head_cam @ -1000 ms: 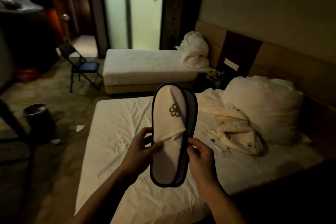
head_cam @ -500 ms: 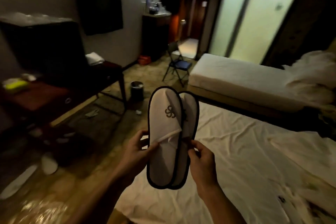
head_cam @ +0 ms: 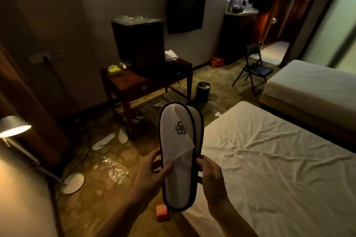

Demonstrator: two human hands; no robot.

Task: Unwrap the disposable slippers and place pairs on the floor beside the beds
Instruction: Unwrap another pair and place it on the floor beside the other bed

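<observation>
A pair of white slippers [head_cam: 178, 159] with dark trim and a grey logo is held upright in front of me, one stacked behind the other. My left hand [head_cam: 152, 173] grips the front slipper's left edge, thumb on its upper. My right hand [head_cam: 211, 175] pinches the right edge of the pair. They hover over the near bed's [head_cam: 279, 169] left corner and the patterned floor [head_cam: 100, 194]. Two more white slippers [head_cam: 109, 139] lie apart on the floor by the desk. Crumpled clear wrapping [head_cam: 113, 169] glints on the floor.
A wooden desk [head_cam: 134, 84] with a black box stands ahead. A small bin [head_cam: 203, 90], a folding chair [head_cam: 254, 69] and a second bed [head_cam: 312, 86] lie beyond. A lit lamp [head_cam: 13, 127] is at left, a round white disc [head_cam: 74, 183] and an orange block [head_cam: 161, 212] on the floor.
My view has swung left from the beds and pillows toward the desk and floor. Both hands keep the same hold on the slipper pair.
</observation>
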